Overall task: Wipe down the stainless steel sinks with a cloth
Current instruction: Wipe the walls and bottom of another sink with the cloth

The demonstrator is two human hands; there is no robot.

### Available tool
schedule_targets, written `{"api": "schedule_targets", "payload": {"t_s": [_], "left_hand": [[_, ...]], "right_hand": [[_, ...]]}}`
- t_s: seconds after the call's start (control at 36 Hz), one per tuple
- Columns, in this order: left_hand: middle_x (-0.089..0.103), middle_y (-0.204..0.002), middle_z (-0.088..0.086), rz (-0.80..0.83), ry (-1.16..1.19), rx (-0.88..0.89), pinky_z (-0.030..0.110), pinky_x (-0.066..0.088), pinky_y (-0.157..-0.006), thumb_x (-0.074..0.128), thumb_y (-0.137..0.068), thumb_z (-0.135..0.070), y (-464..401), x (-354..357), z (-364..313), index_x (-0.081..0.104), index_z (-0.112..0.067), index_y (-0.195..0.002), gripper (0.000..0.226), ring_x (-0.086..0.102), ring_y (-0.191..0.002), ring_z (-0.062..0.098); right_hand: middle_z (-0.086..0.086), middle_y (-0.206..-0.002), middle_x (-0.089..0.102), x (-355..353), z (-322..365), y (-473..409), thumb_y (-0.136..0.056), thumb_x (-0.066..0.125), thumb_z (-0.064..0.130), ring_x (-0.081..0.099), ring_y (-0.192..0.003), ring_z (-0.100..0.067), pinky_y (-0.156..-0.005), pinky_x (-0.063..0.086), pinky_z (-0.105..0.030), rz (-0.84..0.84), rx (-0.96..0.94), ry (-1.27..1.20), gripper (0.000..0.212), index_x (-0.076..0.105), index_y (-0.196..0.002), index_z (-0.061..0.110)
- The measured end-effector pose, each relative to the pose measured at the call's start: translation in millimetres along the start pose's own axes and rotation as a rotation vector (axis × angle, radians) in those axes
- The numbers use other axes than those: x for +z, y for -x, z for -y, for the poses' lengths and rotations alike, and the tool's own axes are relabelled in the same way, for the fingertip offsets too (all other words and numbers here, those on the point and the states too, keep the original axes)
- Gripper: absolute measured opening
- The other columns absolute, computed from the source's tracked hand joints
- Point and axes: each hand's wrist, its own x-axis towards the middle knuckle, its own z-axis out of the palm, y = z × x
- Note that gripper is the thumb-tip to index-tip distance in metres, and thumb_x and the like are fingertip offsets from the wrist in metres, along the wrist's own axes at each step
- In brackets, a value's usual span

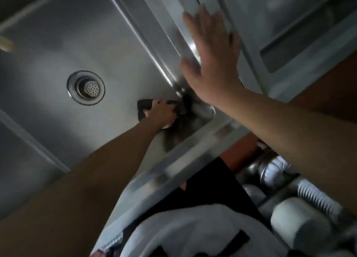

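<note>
A deep stainless steel sink basin fills the left of the view, with a round strainer drain in its floor. My left hand is down in the basin's near right corner, closed on a dark cloth pressed against the steel. My right hand lies flat with fingers spread on the raised divider between this basin and a second basin at the upper right.
The sink's front rim runs diagonally across the middle. Below it are my white and black clothing, grey drain pipes and a corrugated hose, and reddish floor. A pale object shows at the left edge.
</note>
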Motion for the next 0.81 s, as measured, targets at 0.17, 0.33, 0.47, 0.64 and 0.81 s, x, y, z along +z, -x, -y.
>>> {"api": "schedule_targets", "payload": {"t_s": [0.17, 0.33, 0.47, 0.64, 0.81], "left_hand": [[0.061, -0.134, 0.013, 0.093, 0.533, -0.102, 0.042, 0.043, -0.105, 0.053, -0.092, -0.034, 15, 3, -16, 0.059, -0.024, -0.135, 0.044, 0.058, -0.115, 0.031], [0.076, -0.097, -0.005, 0.155, 0.896, -0.073, 0.014, 0.053, -0.071, 0.058, -0.093, -0.015, 59, -8, -9, 0.067, -0.027, -0.103, 0.017, 0.071, -0.077, 0.003], [0.071, -0.096, -0.013, 0.15, 0.91, -0.006, 0.008, 0.046, -0.073, 0.056, -0.097, -0.014, 123, -27, -2, 0.06, -0.027, -0.126, 0.032, 0.067, -0.076, -0.005], [0.06, -0.136, -0.002, 0.091, 0.647, -0.015, 0.042, 0.038, -0.11, 0.054, -0.098, -0.043, 204, -43, 8, 0.056, -0.041, -0.134, 0.036, 0.056, -0.121, 0.023], [0.067, -0.108, -0.008, -0.049, 0.858, -0.078, 0.018, 0.045, -0.08, 0.059, -0.098, -0.029, 273, -53, 20, 0.064, -0.032, -0.126, 0.028, 0.065, -0.096, 0.003]], "right_hand": [[-0.007, -0.164, 0.021, -4, -21, 115, -0.096, 0.047, 0.041, 0.014, -0.153, -0.029, -0.115, 0.016, -0.064, -0.063, 0.141, -0.114, 0.064, 0.03, -0.155, 0.024], [-0.007, -0.163, 0.026, 8, -22, 178, -0.093, 0.057, 0.041, 0.017, -0.152, -0.028, -0.114, 0.024, -0.061, 0.071, 0.169, -0.103, 0.062, 0.039, -0.151, 0.026], [-0.005, -0.164, 0.019, 17, -19, 195, -0.091, 0.053, 0.05, 0.005, -0.153, -0.027, -0.116, 0.02, -0.058, 0.307, 0.175, 0.032, 0.07, 0.027, -0.154, 0.033], [0.0, -0.159, 0.033, -1, 1, 183, -0.091, 0.058, 0.039, 0.025, -0.148, -0.023, -0.118, 0.021, -0.051, 0.311, 0.191, -0.116, 0.058, 0.043, -0.146, 0.029], [0.003, -0.142, 0.052, -25, 37, 160, -0.09, 0.067, 0.027, 0.048, -0.13, -0.011, -0.101, 0.034, -0.021, 0.399, 0.096, -0.511, 0.052, 0.053, -0.14, 0.024]]}}
